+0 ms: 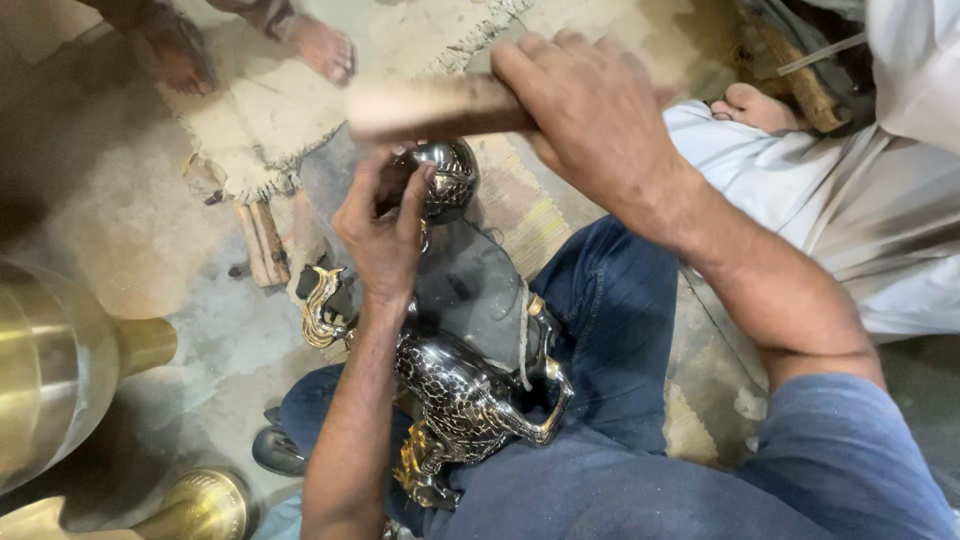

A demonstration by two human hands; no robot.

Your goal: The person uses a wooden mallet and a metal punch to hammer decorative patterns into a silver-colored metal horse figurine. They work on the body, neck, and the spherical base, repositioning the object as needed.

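While the engraved metal jug lies across the person's lap, its body already covered in fine dark pattern, the left hand pinches a small tool, mostly hidden, against the jug's round lid. Just beyond, the right hand is clamped around a wooden mallet raised over it. Judging by this, chasing on the lid remains unfinished.

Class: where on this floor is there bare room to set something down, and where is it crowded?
Bare concrete lies between the brass vessel and the mat. It is crowded around the engraved pot on the lap, under both hands.
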